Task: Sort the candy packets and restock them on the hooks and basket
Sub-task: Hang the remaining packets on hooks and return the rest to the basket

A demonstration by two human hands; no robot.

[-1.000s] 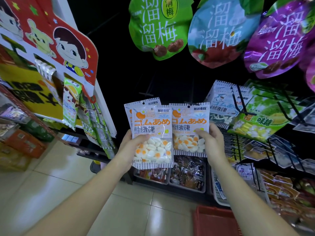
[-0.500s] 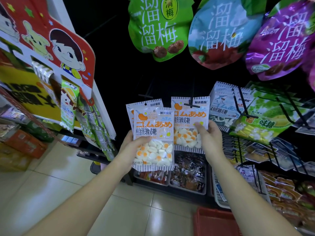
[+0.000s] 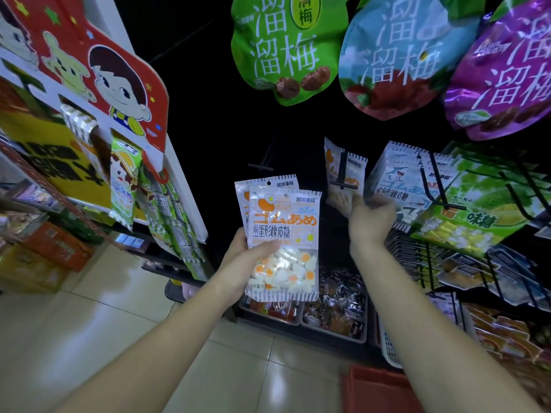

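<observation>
Nearest, a red crate (image 3: 378,389) sits on the floor, and above it the left hand (image 3: 247,263) grips two egg-candy packets (image 3: 283,234) upright in front of grey trays (image 3: 334,338) of wrapped sweets. Well apart from it, the blurred right hand (image 3: 371,219) meets the bottom of a hung packet (image 3: 335,162) on a black hook (image 3: 343,171); whether its fingers pinch is unclear. Shark packets (image 3: 399,180) crowd that hook's right side, and big plum bags (image 3: 286,49) hang beyond.

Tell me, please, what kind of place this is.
Probably a small shop's sweets aisle: big snack bags hang above, candy packets hang on wire hooks, and trays of wrapped sweets stand near the floor.
</observation>
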